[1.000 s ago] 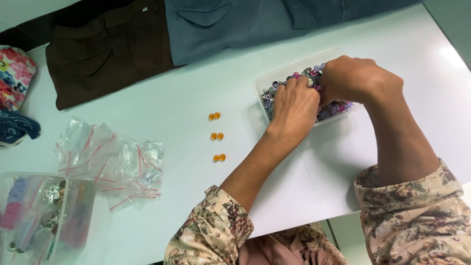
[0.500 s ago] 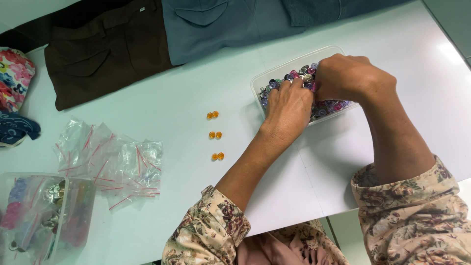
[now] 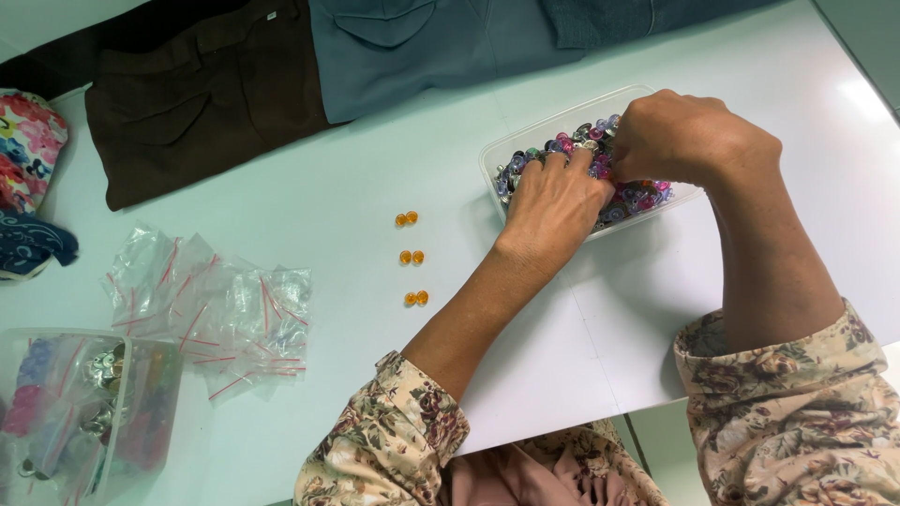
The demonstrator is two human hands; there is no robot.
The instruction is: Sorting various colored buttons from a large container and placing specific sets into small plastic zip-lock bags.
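**Around the edges of the white table**

Three pairs of orange beads (image 3: pixel 411 258) lie in a column on the white table (image 3: pixel 356 187). Left of them sits a heap of small clear zip bags (image 3: pixel 211 309) with red strips. A clear lidded box (image 3: pixel 84 403) at the lower left holds what look like mixed trinkets. Brown trousers (image 3: pixel 197 94) and grey-blue trousers (image 3: pixel 450 47) lie along the far edge, floral cloth (image 3: pixel 28 150) at the left.

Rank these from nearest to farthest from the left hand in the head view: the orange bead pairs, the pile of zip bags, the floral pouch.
1. Orange bead pairs, just left of the left hand.
2. Zip bags, lower left.
3. Floral pouch, far left edge.
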